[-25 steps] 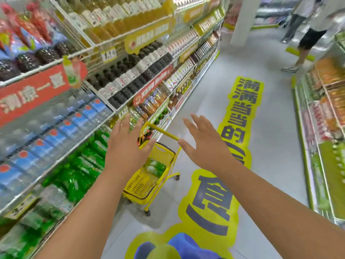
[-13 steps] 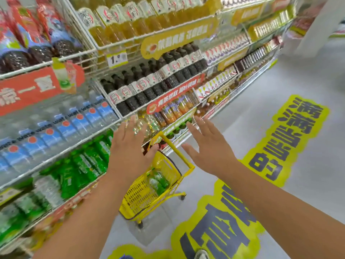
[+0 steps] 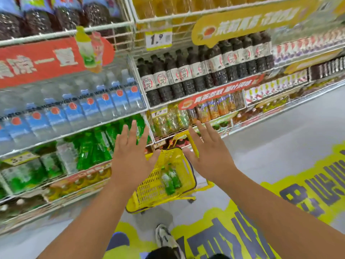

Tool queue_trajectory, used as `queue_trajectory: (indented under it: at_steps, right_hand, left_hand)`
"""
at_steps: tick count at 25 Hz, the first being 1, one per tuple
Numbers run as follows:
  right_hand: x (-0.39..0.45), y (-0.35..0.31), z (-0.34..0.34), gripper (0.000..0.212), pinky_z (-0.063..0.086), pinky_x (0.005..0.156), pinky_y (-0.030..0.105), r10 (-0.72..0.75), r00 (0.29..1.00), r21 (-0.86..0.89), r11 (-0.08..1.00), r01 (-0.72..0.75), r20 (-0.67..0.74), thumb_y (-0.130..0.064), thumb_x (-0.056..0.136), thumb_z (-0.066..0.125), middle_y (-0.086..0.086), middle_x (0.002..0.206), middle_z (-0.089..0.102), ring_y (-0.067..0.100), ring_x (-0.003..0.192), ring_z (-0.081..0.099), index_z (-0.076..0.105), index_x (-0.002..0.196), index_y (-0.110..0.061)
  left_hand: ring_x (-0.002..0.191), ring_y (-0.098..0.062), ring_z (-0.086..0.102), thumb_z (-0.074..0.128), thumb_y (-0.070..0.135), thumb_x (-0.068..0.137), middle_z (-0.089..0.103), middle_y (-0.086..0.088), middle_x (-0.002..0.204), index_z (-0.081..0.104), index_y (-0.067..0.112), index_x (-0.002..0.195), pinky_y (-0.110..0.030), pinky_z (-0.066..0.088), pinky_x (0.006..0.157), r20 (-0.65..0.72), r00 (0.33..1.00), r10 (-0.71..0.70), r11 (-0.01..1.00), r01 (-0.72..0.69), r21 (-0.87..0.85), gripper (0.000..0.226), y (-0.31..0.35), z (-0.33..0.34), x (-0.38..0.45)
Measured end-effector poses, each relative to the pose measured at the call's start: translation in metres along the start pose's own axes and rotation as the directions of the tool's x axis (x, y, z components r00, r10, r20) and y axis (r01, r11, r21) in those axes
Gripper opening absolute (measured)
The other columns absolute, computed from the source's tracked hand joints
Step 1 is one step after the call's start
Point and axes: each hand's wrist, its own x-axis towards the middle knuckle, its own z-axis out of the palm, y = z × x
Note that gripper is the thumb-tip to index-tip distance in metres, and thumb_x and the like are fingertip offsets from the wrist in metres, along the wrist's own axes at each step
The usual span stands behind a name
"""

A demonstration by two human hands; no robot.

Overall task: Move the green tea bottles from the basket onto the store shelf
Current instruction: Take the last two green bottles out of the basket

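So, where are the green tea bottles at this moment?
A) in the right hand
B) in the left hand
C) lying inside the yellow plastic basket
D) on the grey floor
C: the green tea bottles lie inside the yellow plastic basket, while the left hand and the right hand are both spread open and empty above it.

Clear plastic water bottles with blue labels (image 3: 78, 109) fill the left rack, under a red paper banner (image 3: 46, 60). Right of them stand dark tea bottles with white labels (image 3: 196, 71). A yellow floor sticker with grey characters (image 3: 233, 236) lies near, beside a white sneaker (image 3: 165, 236).
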Motion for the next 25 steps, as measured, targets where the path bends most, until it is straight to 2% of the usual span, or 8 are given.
queue_trajectory:
  at_steps: [4,8,12,14,17,21,25]
  right_hand:
    - [0.032,0.017,0.038,0.08,0.022,0.127,0.056,-0.04,0.996,-0.014,0.999,0.041,0.081,-0.066,0.1,0.022,0.012,0.173,0.017,0.036,0.16,0.014,0.028,0.165,-0.019]
    - [0.057,0.026,0.085,0.086,0.008,0.131,0.05,-0.103,0.975,-0.003,0.994,0.105,0.199,-0.07,0.097,0.008,0.007,0.176,0.001,0.031,0.162,-0.003,0.013,0.168,-0.022]
    - [0.082,0.04,0.162,0.079,0.021,0.127,0.054,-0.195,0.948,0.046,0.981,0.19,0.252,-0.062,0.101,0.024,0.013,0.173,0.018,0.036,0.16,0.015,0.03,0.164,-0.016]
    - [0.089,0.047,0.216,0.078,0.023,0.127,0.055,-0.249,0.92,0.059,0.968,0.243,0.303,-0.061,0.102,0.023,0.014,0.172,0.02,0.036,0.16,0.016,0.031,0.164,-0.015]
    - [0.094,0.058,0.294,0.081,0.019,0.128,0.052,-0.271,0.89,0.078,0.962,0.261,0.366,-0.062,0.098,0.015,0.013,0.174,0.015,0.036,0.161,0.01,0.026,0.165,-0.017]
    - [0.095,0.079,0.385,0.092,0.012,0.129,0.053,-0.272,0.855,0.102,0.962,0.253,0.442,-0.065,0.089,0.003,0.012,0.175,0.005,0.036,0.161,0.002,0.015,0.167,-0.019]
    - [0.101,0.088,0.46,0.086,0.011,0.13,0.053,-0.257,0.85,0.073,0.965,0.252,0.459,-0.064,0.095,0.015,0.014,0.174,0.011,0.037,0.161,0.008,0.018,0.166,-0.016]
  left_hand:
    - [0.156,-0.036,0.011,0.038,0.069,0.092,0.01,-0.011,0.171,0.031,0.025,0.16,-0.055,0.016,0.124,0.065,0.997,-0.043,0.999,0.043,0.013,0.081,0.0,0.039,0.015]
    - [0.154,-0.038,0.017,0.038,0.068,0.092,0.016,-0.013,0.169,0.035,0.023,0.158,-0.057,0.02,0.122,0.119,0.988,-0.098,0.995,0.093,0.048,0.08,0.001,0.088,0.012]
    - [0.154,-0.039,0.017,0.038,0.066,0.093,0.019,-0.014,0.169,0.036,0.021,0.158,-0.057,0.022,0.122,0.146,0.973,-0.18,0.982,0.17,0.079,0.079,-0.003,0.163,0.006]
    - [0.154,-0.038,0.017,0.043,0.063,0.093,0.02,-0.014,0.168,0.039,0.02,0.157,-0.058,0.023,0.121,0.159,0.963,-0.219,0.975,0.212,0.058,0.077,-0.005,0.21,-0.003]
    - [0.154,-0.04,0.019,0.04,0.063,0.094,0.021,-0.016,0.168,0.038,0.02,0.157,-0.058,0.021,0.122,0.221,0.946,-0.238,0.971,0.234,0.047,0.077,-0.006,0.284,-0.017]
    - [0.157,-0.035,0.005,0.028,0.069,0.093,0.007,-0.011,0.171,0.024,0.025,0.162,-0.052,0.011,0.126,0.351,0.904,-0.243,0.969,0.24,0.053,0.082,-0.012,0.379,-0.029]
    - [0.157,-0.035,0.005,0.038,0.066,0.094,0.006,-0.011,0.171,0.021,0.024,0.163,-0.052,0.012,0.125,0.398,0.875,-0.277,0.958,0.283,0.043,0.082,-0.022,0.455,-0.029]
